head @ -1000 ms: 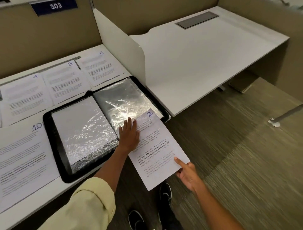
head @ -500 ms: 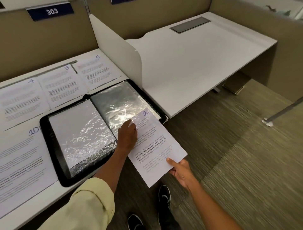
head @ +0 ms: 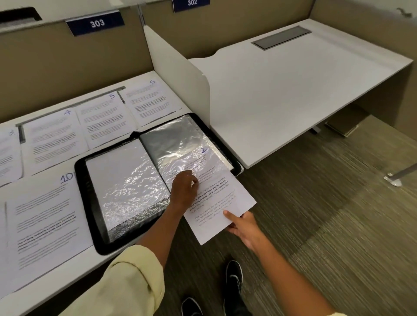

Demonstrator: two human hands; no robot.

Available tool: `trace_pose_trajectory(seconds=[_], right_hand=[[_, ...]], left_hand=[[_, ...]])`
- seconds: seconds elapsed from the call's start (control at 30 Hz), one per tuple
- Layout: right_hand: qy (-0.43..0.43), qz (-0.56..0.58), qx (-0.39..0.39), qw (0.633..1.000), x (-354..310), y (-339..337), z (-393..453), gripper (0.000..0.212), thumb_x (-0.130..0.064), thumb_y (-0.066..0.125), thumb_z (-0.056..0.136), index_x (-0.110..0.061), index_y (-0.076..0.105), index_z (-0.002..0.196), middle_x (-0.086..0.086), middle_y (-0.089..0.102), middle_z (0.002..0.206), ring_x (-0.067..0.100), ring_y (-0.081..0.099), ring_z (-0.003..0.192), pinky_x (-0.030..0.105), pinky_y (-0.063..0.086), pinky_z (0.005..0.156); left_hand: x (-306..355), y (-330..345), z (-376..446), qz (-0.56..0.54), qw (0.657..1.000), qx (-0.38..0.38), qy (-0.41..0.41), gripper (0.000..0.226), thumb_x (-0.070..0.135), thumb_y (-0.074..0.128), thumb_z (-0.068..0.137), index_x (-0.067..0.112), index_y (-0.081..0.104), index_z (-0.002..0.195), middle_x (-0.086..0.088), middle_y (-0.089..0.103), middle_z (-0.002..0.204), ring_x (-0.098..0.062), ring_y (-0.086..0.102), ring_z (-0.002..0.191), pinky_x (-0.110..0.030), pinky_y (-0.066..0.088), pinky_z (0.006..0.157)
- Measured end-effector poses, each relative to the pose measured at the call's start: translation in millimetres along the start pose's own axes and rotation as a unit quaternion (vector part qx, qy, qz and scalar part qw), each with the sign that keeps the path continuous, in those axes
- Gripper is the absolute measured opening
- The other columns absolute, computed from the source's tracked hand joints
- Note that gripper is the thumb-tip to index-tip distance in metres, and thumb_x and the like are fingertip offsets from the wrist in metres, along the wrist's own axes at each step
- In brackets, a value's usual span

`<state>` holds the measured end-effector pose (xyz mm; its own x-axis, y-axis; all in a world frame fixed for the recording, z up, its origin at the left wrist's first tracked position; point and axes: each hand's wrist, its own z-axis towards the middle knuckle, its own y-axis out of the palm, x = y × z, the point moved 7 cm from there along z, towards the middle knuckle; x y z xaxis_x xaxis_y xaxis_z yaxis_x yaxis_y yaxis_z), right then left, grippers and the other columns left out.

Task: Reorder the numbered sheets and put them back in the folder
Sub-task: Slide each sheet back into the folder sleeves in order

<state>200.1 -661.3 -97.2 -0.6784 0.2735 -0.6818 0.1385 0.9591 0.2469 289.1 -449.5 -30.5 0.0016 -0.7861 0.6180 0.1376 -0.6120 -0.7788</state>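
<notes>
Blue wall plates read 303 (head: 97, 23) and 302 (head: 192, 3). Handwritten blue numbers top the sheets: 4 (head: 67, 112), 5 (head: 112, 96), 6 (head: 152, 81) along the worktop's back edge, 10 (head: 66, 178) nearer the front, 2 (head: 203, 150) on the sheet entering the folder.

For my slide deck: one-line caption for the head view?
Right hand feeds sheet 2 into the open folder's sleeve; left hand holds it.

Left hand (head: 184, 190) fingers seemingly curled; right hand (head: 242, 226) pinching, thumb on top.
</notes>
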Motion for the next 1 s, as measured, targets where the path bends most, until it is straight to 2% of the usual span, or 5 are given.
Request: trace_pose_trajectory(seconds=[0.13, 0.23, 0.67, 0.9, 1.0], right_hand=[[0.017, -0.031, 0.012, 0.999, 11.0, -12.3, -2.4, 0.036, -0.007, 0.074, 0.087, -0.003, 0.060, 0.120, 0.017, 0.071, 0.115, 0.031, 0.068, 0.099, 0.036, 0.061, 0.077], [0.014, -0.028, 0.016, 0.999, 6.5, -9.2, -0.8, 0.031, -0.004, 0.073, 0.087, -0.003, 0.062, 0.115, 0.017, 0.071, 0.113, 0.028, 0.068, 0.094, 0.033, 0.060, 0.073], [-0.007, -0.069, 0.018, 0.997, -37.0, 49.9, 25.3, 0.027, -0.008, 0.072, 0.090, -0.010, 0.059, 0.114, 0.010, 0.068, 0.110, 0.025, 0.069, 0.098, 0.034, 0.062, 0.074], [-0.004, -0.053, 0.034, 0.998, -26.4, 27.5, 26.5, 0.015, -0.010, 0.070, 0.092, -0.007, 0.068, 0.106, 0.014, 0.072, 0.101, 0.020, 0.069, 0.085, 0.029, 0.057, 0.073], [-0.001, -0.035, 0.026, 0.999, -32.0, 29.9, 31.2, 0.014, -0.006, 0.070, 0.090, -0.002, 0.066, 0.103, 0.016, 0.069, 0.097, 0.021, 0.069, 0.084, 0.031, 0.059, 0.076]], left_hand=[[3.1, -2.0, -1.0, -0.002, 1.000, -0.001, 0.013, 0.008, 0.006, 0.066, 0.089, 0.003, 0.072, 0.091, -0.013, 0.065, 0.112, -0.029, 0.055, 0.111, -0.031, 0.036, 0.092], [2.7, -1.2, -2.3, -0.007, 1.000, 0.000, 0.002, 0.009, 0.008, 0.065, 0.090, 0.005, 0.072, 0.092, -0.012, 0.064, 0.117, -0.027, 0.053, 0.115, -0.031, 0.037, 0.095], [-12.6, 2.2, -3.5, -0.010, 0.998, 0.022, -0.060, 0.011, 0.018, 0.072, 0.087, 0.013, 0.076, 0.095, -0.011, 0.058, 0.131, -0.030, 0.047, 0.122, -0.043, 0.041, 0.101], [-40.4, -3.9, -10.8, 0.004, 0.998, 0.022, -0.056, 0.036, 0.031, 0.071, 0.089, 0.016, 0.066, 0.121, -0.013, 0.044, 0.148, -0.032, 0.040, 0.136, -0.046, 0.036, 0.111], [-56.2, -10.0, -18.5, 0.057, 0.995, 0.004, -0.079, 0.048, 0.031, 0.055, 0.099, 0.016, 0.047, 0.144, -0.012, 0.021, 0.162, -0.029, 0.018, 0.149, -0.046, 0.019, 0.120]])
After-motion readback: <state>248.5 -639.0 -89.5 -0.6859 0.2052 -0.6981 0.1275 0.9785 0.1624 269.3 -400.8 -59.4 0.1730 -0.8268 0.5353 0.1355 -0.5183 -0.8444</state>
